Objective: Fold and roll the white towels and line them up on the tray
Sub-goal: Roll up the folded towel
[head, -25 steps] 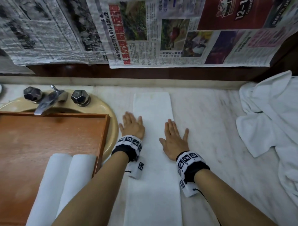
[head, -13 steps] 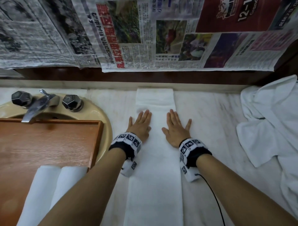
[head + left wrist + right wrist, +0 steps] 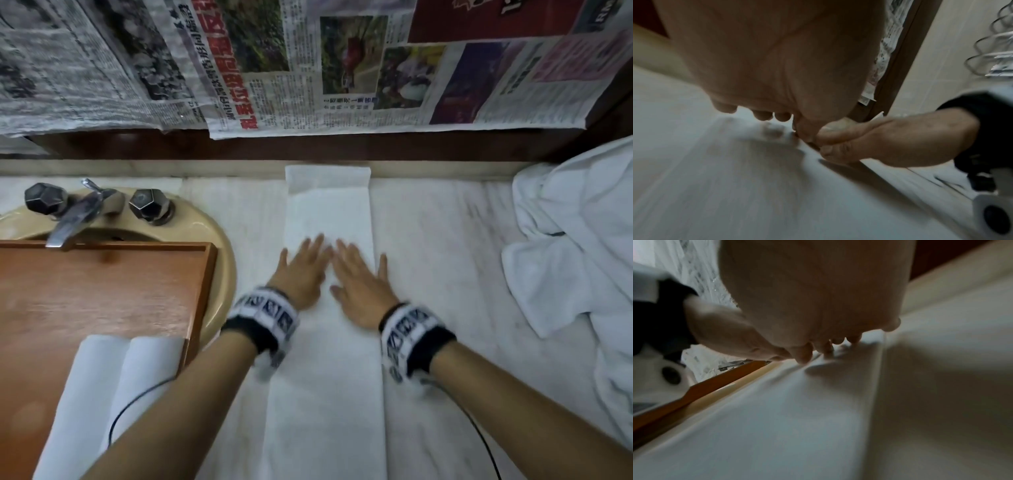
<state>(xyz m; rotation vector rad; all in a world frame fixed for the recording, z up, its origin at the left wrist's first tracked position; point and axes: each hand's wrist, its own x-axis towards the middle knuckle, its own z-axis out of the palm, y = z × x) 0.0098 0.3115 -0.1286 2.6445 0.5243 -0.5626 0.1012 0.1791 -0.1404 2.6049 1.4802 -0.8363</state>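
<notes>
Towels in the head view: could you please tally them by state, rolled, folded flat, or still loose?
Rolled towels on the tray: 2
Folded strip flat on the counter under both hands: 1
Loose heap at the right: 1 heap; I cannot tell how many towels are in it
Total: 4
</notes>
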